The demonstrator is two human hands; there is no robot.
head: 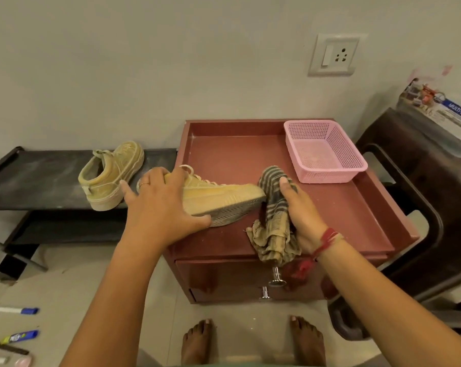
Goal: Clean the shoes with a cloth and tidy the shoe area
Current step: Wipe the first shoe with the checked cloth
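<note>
My left hand (pixel 160 207) grips the heel end of a tan sneaker (pixel 224 197), tilted on its side over the red cabinet top (pixel 343 207) with the grooved sole facing me. My right hand (pixel 301 215) holds a striped grey-and-tan cloth (pixel 274 229) bunched against the shoe's toe. The cloth's loose end hangs over the cabinet's front edge. The second tan sneaker (pixel 110 176) stands on the low black shoe rack (pixel 38 181) to the left, heel toward me.
A pink plastic basket (pixel 324 152) sits at the cabinet's back right. A dark chair (pixel 409 207) holding a box (pixel 441 112) stands to the right. Markers and small items (pixel 14 332) lie on the floor at lower left. My bare feet (pixel 253 340) are before the cabinet.
</note>
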